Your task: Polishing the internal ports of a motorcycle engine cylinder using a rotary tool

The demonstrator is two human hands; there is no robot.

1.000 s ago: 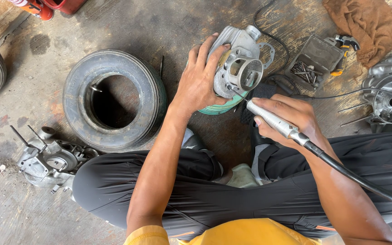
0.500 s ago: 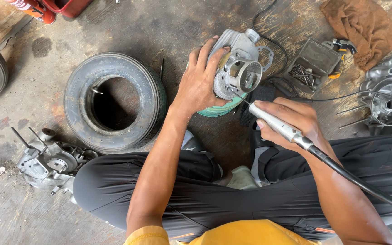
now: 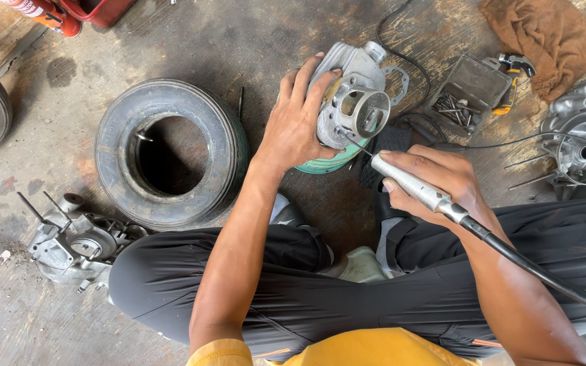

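Evidently mid-work: the left hand (image 3: pixel 300 125) grips the grey engine casing (image 3: pixel 354 102) propped on the floor; the right hand (image 3: pixel 435 179) clasps a rotary tool (image 3: pixel 412 186), tip at the casing's lower edge; grinding looks unfinished.

Soft, even daylight fills my head view; the concrete floor (image 3: pixel 171 41) reads bright and without glare. Shadows are faint, darkest inside the tyre (image 3: pixel 171 152). Focus holds sharp at centre on the metal casing (image 3: pixel 357 102); the frame's edges bow slightly from the wide lens. No motion blur shows.
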